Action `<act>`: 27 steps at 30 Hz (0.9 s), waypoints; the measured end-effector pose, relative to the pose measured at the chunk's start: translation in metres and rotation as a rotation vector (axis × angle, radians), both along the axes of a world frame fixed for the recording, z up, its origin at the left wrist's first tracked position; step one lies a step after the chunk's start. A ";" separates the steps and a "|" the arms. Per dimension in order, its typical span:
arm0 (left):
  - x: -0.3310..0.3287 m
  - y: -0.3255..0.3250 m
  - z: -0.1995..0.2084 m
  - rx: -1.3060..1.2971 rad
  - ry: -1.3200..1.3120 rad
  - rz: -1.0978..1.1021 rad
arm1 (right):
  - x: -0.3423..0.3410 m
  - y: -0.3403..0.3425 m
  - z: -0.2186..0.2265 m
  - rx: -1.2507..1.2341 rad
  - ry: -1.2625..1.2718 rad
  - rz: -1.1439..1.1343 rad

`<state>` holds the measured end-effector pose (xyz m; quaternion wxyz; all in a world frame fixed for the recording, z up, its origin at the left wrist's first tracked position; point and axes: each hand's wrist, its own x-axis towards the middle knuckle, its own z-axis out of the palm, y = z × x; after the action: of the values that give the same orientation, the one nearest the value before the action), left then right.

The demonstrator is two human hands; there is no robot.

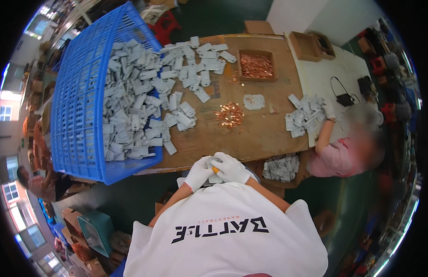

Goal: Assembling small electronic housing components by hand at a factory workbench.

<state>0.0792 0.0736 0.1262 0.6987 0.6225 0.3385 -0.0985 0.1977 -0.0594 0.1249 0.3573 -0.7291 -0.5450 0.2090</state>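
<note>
Both hands wear white gloves and meet in front of my body at the table's near edge. My left hand [200,174] is closed on a small grey plastic part [212,162], mostly covered by the gloves. From the other side my right hand [231,169] curls its fingers over the same part. A small orange-yellow piece [215,170] shows between the hands; its kind is hidden. Just below them, more grey parts [215,179] lie near my lap. Beyond the hands, a loose pile of small copper-coloured metal pieces [230,115] rests on the brown cardboard table cover [204,142].
A tipped blue plastic crate [80,106] at left spills many grey plastic parts [131,99] onto the table. A cardboard box [256,79] of copper pieces stands farther back. At right, a co-worker's gloved hand [328,109] touches another grey pile [302,115], above a filled carton [281,168].
</note>
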 end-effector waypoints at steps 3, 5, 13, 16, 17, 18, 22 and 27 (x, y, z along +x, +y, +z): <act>-0.002 0.000 0.006 -0.100 0.004 0.029 | 0.003 -0.003 -0.002 -0.044 0.030 0.094; -0.005 0.002 0.002 -0.259 -0.046 0.036 | 0.005 -0.003 -0.003 -0.029 0.011 0.146; -0.011 0.008 0.005 -0.177 -0.052 -0.021 | 0.001 -0.001 0.006 -0.086 -0.040 0.251; -0.008 0.005 0.013 -0.035 -0.047 -0.035 | 0.001 -0.002 0.010 0.010 -0.029 0.240; -0.004 0.004 0.011 -0.052 -0.044 -0.047 | 0.002 -0.004 0.008 -0.007 -0.025 0.228; 0.001 0.005 0.010 0.133 -0.006 -0.132 | 0.003 -0.004 0.005 0.060 -0.058 0.190; 0.006 0.006 0.020 0.223 0.006 -0.110 | 0.003 0.005 -0.004 0.090 -0.059 0.221; 0.041 0.021 0.028 0.335 -0.208 0.010 | 0.017 0.019 0.026 0.047 -0.212 -0.012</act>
<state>0.1202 0.0947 0.1538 0.6169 0.7353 0.2792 0.0273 0.2143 -0.0404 0.1512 0.3159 -0.7417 -0.5803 0.1159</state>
